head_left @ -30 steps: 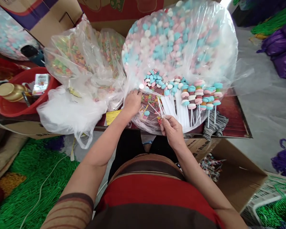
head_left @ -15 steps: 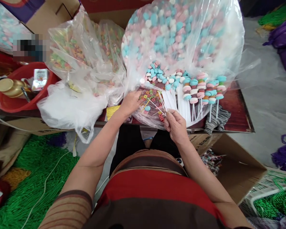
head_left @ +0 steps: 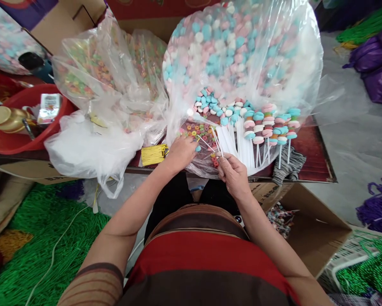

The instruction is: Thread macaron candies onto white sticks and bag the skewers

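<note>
My right hand (head_left: 233,172) pinches a thin white lollipop stick (head_left: 206,143) that points up and left; other white sticks (head_left: 217,138) rise close to its fingertips. My left hand (head_left: 182,154) is open, palm down with bent fingers, at the edge of the loose gummy rings (head_left: 202,128); its fingertips are partly hidden. Beside its thumb side lies a blue marshmallow (head_left: 197,148). Behind are loose pink, white and blue marshmallows (head_left: 213,102). To the right, several finished skewers (head_left: 268,123) of marshmallows and gummy rings lie beside white paper-like strips (head_left: 244,146).
A big bag of marshmallows (head_left: 229,46) and a bag of gummy rings (head_left: 104,63) stand behind. Left are yellow twist ties (head_left: 154,154), a white plastic bag (head_left: 91,148) and a red basin (head_left: 9,144). A grey glove (head_left: 289,163) lies right, above a cardboard box (head_left: 318,229).
My left hand has drawn back toward me and slightly right, from the far side of the gummy rings to beside the blue marshmallow. My right hand keeps its pinch and has hardly moved.
</note>
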`<state>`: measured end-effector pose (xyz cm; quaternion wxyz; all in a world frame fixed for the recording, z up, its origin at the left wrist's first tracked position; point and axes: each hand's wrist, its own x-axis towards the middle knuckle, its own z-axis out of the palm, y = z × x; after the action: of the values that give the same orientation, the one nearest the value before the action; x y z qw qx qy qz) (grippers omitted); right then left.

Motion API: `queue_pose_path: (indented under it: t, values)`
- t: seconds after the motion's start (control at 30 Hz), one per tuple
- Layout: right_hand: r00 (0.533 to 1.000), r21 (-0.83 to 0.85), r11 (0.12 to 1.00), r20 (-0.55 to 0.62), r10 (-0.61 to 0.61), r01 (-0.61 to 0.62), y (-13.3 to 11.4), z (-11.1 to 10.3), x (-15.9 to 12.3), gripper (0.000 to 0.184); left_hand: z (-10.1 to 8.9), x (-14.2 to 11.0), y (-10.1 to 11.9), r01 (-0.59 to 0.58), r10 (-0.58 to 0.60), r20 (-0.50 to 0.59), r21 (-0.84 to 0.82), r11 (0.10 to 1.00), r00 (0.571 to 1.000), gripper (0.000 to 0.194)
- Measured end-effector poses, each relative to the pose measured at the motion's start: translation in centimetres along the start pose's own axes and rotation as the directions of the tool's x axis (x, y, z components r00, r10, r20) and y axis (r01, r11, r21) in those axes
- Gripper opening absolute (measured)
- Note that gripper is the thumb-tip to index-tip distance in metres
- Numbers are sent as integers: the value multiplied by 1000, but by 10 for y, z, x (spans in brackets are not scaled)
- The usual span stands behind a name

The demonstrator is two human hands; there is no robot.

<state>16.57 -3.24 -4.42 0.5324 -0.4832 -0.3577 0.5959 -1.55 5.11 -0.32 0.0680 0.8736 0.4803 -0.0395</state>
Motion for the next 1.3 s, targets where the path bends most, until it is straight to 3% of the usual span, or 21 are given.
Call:
queue_pose_path:
  t: [0.13, 0.23, 0.3, 0.37, 0.5, 0.6, 0.8, 0.93, 1.0, 1.03, 1.1, 1.17, 1.23, 1.3]
  values:
    - [999, 18, 1000, 28, -16, 16, 1, -2, 0, 41, -7, 2, -3, 0, 2, 41, -55, 999, 999, 26]
    - [999, 18, 1000, 33, -26, 25, 2, -2, 0, 42, -24, 20, -6, 53, -61, -57, -142, 988, 996, 31]
    - [999, 10, 1000, 38, -27, 26, 1, -2, -1, 43, -34, 43, -7, 111, -136, -150, -162, 980, 979, 36]
    - [999, -10, 999, 45, -31, 32, 1, -2, -2, 43, -39, 71, -8, 166, -191, -168, -149, 975, 967, 38]
    - [998, -59, 997, 46, -38, 41, -1, 0, -3, 44, -36, 125, -8, 315, -329, -102, -128, 940, 939, 36]
    - [998, -61, 997, 45, -48, 51, 0, 0, -3, 45, -30, 149, -8, 401, -408, -42, -118, 908, 912, 40]
    - [996, -48, 996, 57, -70, 73, 5, -3, -1, 44, -28, 153, -13, 420, -423, -10, -107, 901, 906, 39]
    - [996, -46, 996, 63, -69, 72, 5, -2, -1, 44, -34, 136, -19, 412, -464, -146, -284, 866, 874, 27]
    - [997, -18, 999, 58, -46, 47, 1, -3, -2, 43, -37, 119, -19, 360, -524, -171, -552, 752, 834, 20]
    - [998, 6, 999, 44, -39, 39, -3, -3, -2, 42, -37, 107, -18, 303, -548, -135, -714, 631, 825, 16]
    - [999, 45, 998, -14, -52, 53, -15, -5, -1, 39, -35, 79, -11, 163, -525, 16, -958, 235, 851, 17]
    - [987, 15, 991, -99, -130, 132, -30, -5, 2, 34, -31, 48, 2, 26, -397, 66, -994, -104, 915, 29]
    - [955, -112, 963, -141, -260, 246, -45, -4, 6, 28, -27, 20, 19, -2, -310, 82, -965, -261, 947, 39]
    - [931, -272, 902, -49, -362, 336, -56, -1, 9, 28, -24, 0, 33, 31, -262, 122, -945, -325, 957, 44]
